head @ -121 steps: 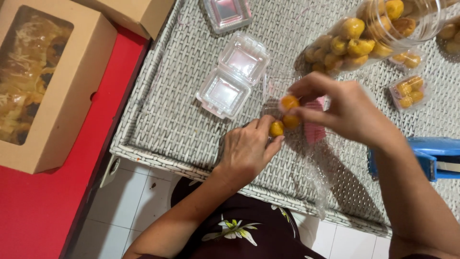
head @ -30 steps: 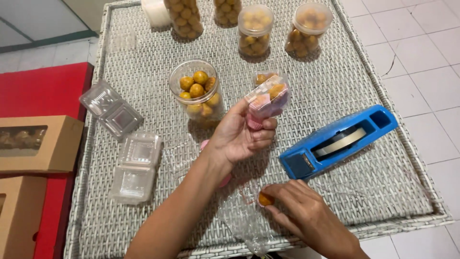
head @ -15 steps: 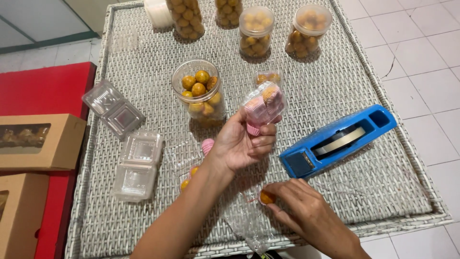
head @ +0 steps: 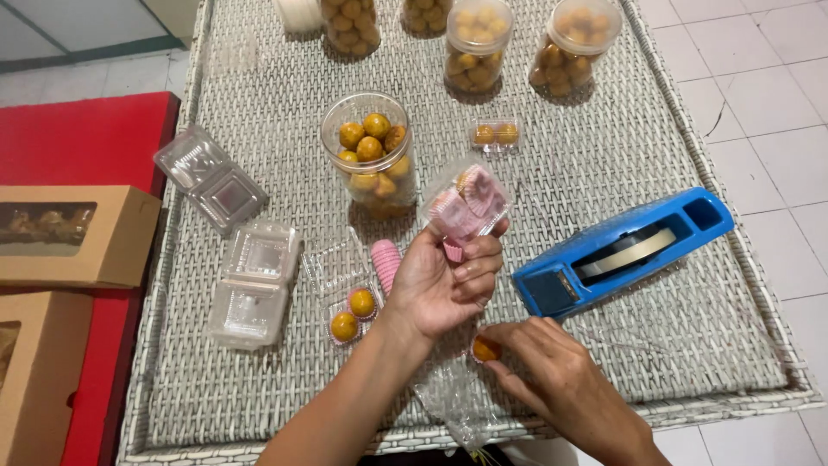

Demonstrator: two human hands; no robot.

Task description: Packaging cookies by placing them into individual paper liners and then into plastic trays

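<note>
Overhead, head view. Left hand (head: 444, 285) is raised above the woven surface (head: 604, 155), palm toward the camera, its grip closed on a small clear clamshell box (head: 466, 203). The box sits at the fingertips, above the palm, pinched between thumb on its near-left side and fingers curled at its lower right edge. Pink paper cups show through the clear plastic; whether they are filled cannot be told.

Right hand (head: 552, 375) is low, near the front edge of the surface, below and slightly right of the left hand. Its grip is narrow, thumb and forefinger closed on one orange round pastry (head: 486, 349) that sits in a pink cup. The pastry is at the very tips of the fingers and well below the clamshell box, apart from it.

Around the hands: an open clamshell with two orange pastries (head: 354, 312) lies just left of the left wrist, with a stack of pink cups (head: 385, 261) beside it. Empty clamshell boxes (head: 254, 280) lie further left. An open round jar of pastries (head: 369, 155) stands behind the held box. A blue tape dispenser (head: 621, 250) lies to the right of both hands. Crumpled clear film (head: 453, 401) lies under the left forearm. Cardboard window boxes (head: 73, 237) rest on the red area at far left.
</note>
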